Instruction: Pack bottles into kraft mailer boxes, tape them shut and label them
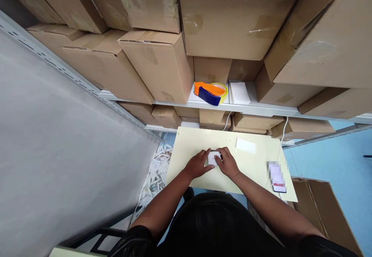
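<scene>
- The left hand (198,164) and the right hand (228,163) meet over a small white box (214,157) near the middle of the pale yellow surface (186,160).
- Both hands are closed around the box, the left on its left edge, the right on its right edge, fingers curled over its top.
- The box rests on or just above the surface; which one cannot be told.
- A white card (245,145) lies flat on the surface, beyond the right hand and apart from it.
- A phone (277,177) lies near the right edge of the surface, with a white cable (283,133) running up from it toward the shelf.
- On the metal shelf (261,109) behind stand an orange and blue tape dispenser (209,91) and, just beside it, a flat white box (239,92).
- Cardboard boxes (157,63) are stacked above and around them.
- White packets (155,169) lie heaped on the floor left of the surface.
</scene>
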{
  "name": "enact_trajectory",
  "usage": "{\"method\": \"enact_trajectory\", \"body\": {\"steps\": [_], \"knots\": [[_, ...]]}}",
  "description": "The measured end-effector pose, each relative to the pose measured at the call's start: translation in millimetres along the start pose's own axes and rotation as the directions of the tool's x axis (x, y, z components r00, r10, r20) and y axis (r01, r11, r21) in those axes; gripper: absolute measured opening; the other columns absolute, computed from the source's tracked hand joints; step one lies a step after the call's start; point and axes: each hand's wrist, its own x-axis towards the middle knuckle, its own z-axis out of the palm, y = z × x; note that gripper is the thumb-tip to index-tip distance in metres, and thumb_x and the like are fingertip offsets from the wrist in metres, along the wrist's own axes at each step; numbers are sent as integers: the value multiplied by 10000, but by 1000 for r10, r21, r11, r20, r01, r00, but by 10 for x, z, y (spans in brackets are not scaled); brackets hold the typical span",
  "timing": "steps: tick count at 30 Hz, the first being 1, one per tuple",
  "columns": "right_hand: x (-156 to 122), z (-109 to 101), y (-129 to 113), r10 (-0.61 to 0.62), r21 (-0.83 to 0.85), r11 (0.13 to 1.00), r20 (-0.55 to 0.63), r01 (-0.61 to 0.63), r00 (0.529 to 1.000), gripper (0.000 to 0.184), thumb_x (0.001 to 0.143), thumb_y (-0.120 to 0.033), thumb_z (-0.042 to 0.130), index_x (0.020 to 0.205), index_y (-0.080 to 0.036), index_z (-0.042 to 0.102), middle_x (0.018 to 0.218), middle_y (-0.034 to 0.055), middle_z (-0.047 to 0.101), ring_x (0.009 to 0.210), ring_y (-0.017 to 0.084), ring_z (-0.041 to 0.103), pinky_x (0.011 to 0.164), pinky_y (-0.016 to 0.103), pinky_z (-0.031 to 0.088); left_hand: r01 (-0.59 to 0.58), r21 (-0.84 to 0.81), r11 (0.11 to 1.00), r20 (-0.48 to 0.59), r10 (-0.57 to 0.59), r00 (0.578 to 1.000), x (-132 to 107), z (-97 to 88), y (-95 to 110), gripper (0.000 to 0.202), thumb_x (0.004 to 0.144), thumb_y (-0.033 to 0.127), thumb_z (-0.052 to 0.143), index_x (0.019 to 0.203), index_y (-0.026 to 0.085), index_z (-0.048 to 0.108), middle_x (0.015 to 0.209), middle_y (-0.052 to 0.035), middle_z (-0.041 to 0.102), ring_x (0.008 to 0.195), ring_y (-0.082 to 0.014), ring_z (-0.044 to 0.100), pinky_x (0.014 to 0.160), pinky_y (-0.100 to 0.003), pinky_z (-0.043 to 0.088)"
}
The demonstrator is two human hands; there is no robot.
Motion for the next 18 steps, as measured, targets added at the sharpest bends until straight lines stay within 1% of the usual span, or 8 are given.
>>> {"method": "enact_trajectory", "body": {"steps": [2, 4, 7, 10, 11, 13, 15, 18], "knots": [[48, 56, 16, 126, 82, 989, -33, -123, 991, 312, 945, -401, 527, 1208, -237, 554, 1098, 84, 583, 866, 238, 632, 786, 424, 571, 39, -34, 999, -24, -40, 999, 43, 8, 23, 767, 891, 508, 688, 1544, 245, 384, 1290, -119, 568, 1129, -298, 625, 982, -473, 538], [96, 89, 41, 263, 182, 950, -34, -253, 964, 364, 904, -435, 563, 1203, -229, 538, 1029, 64, 596, 814, 232, 633, 759, 418, 578, 112, -128, 985, -47, -119, 992, 96, 34, 48, 713, 852, 445, 731, 1479, 253, 452, 1246, -98, 577, 1044, -259, 642, 939, -435, 554], [87, 85, 122, 364, 308, 885, 14, -350, 931, 397, 877, -472, 579, 1196, -238, 553, 1026, 55, 630, 830, 236, 654, 777, 416, 589, 274, -350, 896, -72, -317, 946, 131, 139, 74, 738, 786, 398, 790, 1431, 234, 470, 1226, -91, 576, 980, -216, 643, 886, -385, 565], [-81, 82, 259, 301, 385, 870, 84, -310, 950, 420, 874, -424, 553, 1253, -245, 576, 1217, 84, 660, 1019, 263, 677, 939, 457, 566, 360, -525, 771, -79, -465, 882, 46, 307, 80, 736, 858, 462, 719, 1471, 190, 416, 1333, -158, 548, 1065, -239, 643, 908, -405, 556], [-154, 97, 305, 265, 401, 869, 115, -289, 957, 445, 870, -393, 543, 1288, -245, 570, 1275, 91, 657, 1081, 271, 673, 985, 468, 548, 353, -569, 743, -66, -469, 881, -4, 361, 74, 692, 904, 493, 660, 1476, 188, 417, 1378, -177, 535, 1117, -254, 637, 925, -418, 549], [-266, 162, 372, 215, 419, 868, 169, -267, 962, 509, 863, -347, 527, 1362, -245, 535, 1336, 100, 652, 1157, 279, 663, 1025, 479, 529, 314, -638, 703, -31, -431, 902, -105, 432, 44, 606, 972, 539, 543, 1468, 203, 446, 1443, -186, 526, 1215, -280, 610, 951, -442, 540], [-266, 266, 376, 196, 415, 873, 184, -257, 963, 551, 864, -343, 525, 1406, -245, 505, 1370, 106, 642, 1190, 281, 656, 1030, 484, 527, 287, -674, 680, -21, -407, 913, -170, 423, -18, 575, 994, 558, 486, 1462, 222, 474, 1463, -175, 543, 1264, -297, 586, 955, -463, 539], [10, 466, 236, 186, 386, 889, 186, -246, 965, 563, 860, -372, 530, 1408, -243, 514, 1380, 103, 644, 1183, 281, 661, 1034, 487, 521, 262, -680, 685, -73, -419, 905, -150, 234, -189, 558, 987, 549, 497, 1449, 237, 513, 1422, -147, 604, 1228, -300, 608, 965, -480, 536]]}}
